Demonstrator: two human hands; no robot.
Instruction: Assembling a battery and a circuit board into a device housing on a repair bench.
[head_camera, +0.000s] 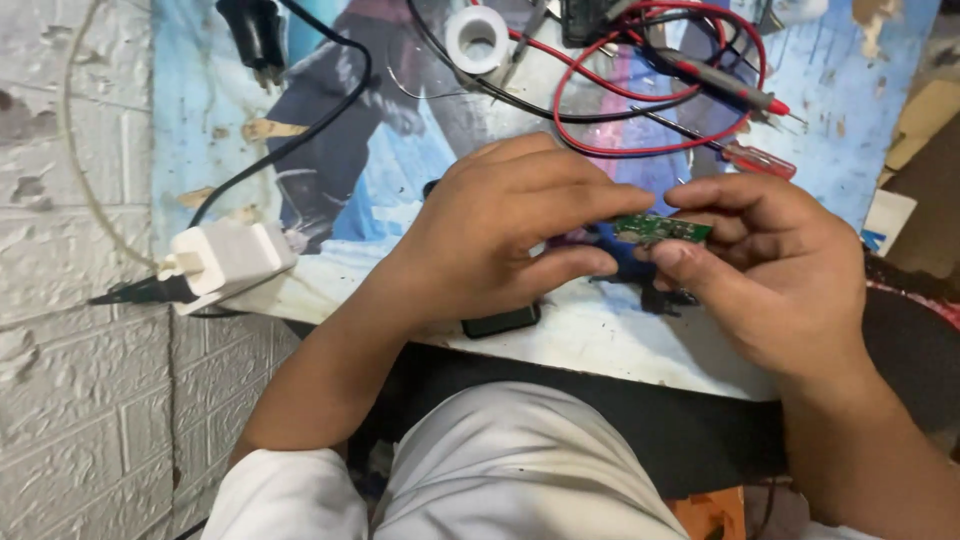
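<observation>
- The left hand reaches in from the lower left, its back turned up toward the camera and its wrist bent slightly inward.
- Its fingers stretch out to the right, lying close together, with the thumb tucked beneath them and its tip pointing the same way.
- The right hand comes in from the lower right, its back also facing up, with the forearm running down to the frame's corner.
- Its fingers curl leftward, and the thumb lies below them, pinching toward the index finger.
- Both hands meet at the fingertips, close together in a shared pinch.
- A white sleeve covers the left upper arm; both forearms are bare.
</observation>
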